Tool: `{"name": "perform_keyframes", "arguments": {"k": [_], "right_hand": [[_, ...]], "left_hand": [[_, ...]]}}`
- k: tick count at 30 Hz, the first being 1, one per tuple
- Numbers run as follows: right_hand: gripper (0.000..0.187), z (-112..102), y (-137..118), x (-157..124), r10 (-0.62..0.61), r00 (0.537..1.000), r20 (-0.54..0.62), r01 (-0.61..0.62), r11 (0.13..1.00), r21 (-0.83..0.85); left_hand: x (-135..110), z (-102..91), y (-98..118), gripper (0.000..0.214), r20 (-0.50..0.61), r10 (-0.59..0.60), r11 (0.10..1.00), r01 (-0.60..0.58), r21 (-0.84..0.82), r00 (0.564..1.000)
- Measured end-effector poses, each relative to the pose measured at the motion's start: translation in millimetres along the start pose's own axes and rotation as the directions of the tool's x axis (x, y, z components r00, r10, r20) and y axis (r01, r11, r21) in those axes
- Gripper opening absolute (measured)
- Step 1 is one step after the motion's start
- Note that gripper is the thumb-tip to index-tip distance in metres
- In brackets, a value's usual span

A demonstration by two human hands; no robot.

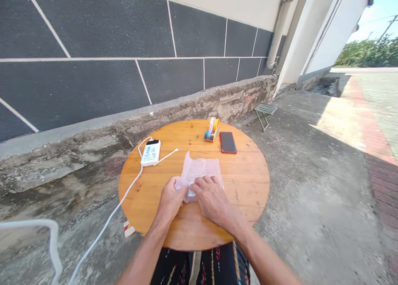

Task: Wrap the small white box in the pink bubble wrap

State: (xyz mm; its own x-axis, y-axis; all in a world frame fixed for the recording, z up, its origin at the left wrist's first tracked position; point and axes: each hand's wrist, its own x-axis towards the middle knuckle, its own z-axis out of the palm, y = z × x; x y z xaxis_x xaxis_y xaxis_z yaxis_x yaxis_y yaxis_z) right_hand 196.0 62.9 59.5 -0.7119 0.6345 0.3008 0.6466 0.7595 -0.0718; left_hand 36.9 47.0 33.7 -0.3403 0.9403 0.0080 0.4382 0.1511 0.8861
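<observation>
A sheet of pinkish, translucent bubble wrap point(202, 166) lies on the round wooden table point(245, 193) in front of me. Partly under my fingers, on the wrap's near part, sits a small white boxy item point(192, 193); its kind is hidden. My left hand point(171, 193) grips the gathered left edge of the wrap between thumb and fingers. Bent over the white item, my right hand point(211, 196) presses its fingertips down on the wrap and the item's top.
A white power bank point(151, 153) with a white cable point(112, 214) is at the table's left. At the back stand a yellow tape dispenser point(212, 130) and a red-cased phone point(228, 142). A folding stool point(263, 113) stands beyond, near the tiled wall point(108, 81).
</observation>
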Motion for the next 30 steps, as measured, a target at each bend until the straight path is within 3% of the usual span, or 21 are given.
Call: {"name": "perform_keyframes", "arguments": {"k": [3,11,15,19,23,30], "right_hand": [[0.017,2,1,0,-0.006,1.0,0.0,0.006,1.0,0.004],[0.016,2,2,0,-0.01,1.0,0.003,0.01,1.0,0.014],[0.017,2,4,1,-0.015,1.0,0.013,0.015,1.0,0.026],[0.019,0,3,1,-0.016,1.0,0.016,0.015,0.999,0.032],[0.02,0,2,1,0.007,1.0,0.014,-0.008,1.0,0.025],[0.019,5,1,-1,0.015,1.0,-0.011,-0.015,0.998,0.055]], "left_hand": [[2,-9.8,-3,0.02,0.104,-0.076,0.997,0.079,-0.026,0.992],[11,-17.7,-2,0.029,0.159,-0.016,0.979,-0.018,0.205,0.987],[13,-13.1,-5,0.02,0.137,0.007,0.963,-0.044,0.265,0.991],[13,-7.5,-4,0.013,0.04,0.057,0.951,-0.066,0.302,0.998],[13,-2.4,-2,0.009,0.018,0.035,0.973,-0.038,0.227,0.999],[1,-0.8,10,0.025,0.14,-0.077,0.991,0.091,-0.097,0.987]]}}
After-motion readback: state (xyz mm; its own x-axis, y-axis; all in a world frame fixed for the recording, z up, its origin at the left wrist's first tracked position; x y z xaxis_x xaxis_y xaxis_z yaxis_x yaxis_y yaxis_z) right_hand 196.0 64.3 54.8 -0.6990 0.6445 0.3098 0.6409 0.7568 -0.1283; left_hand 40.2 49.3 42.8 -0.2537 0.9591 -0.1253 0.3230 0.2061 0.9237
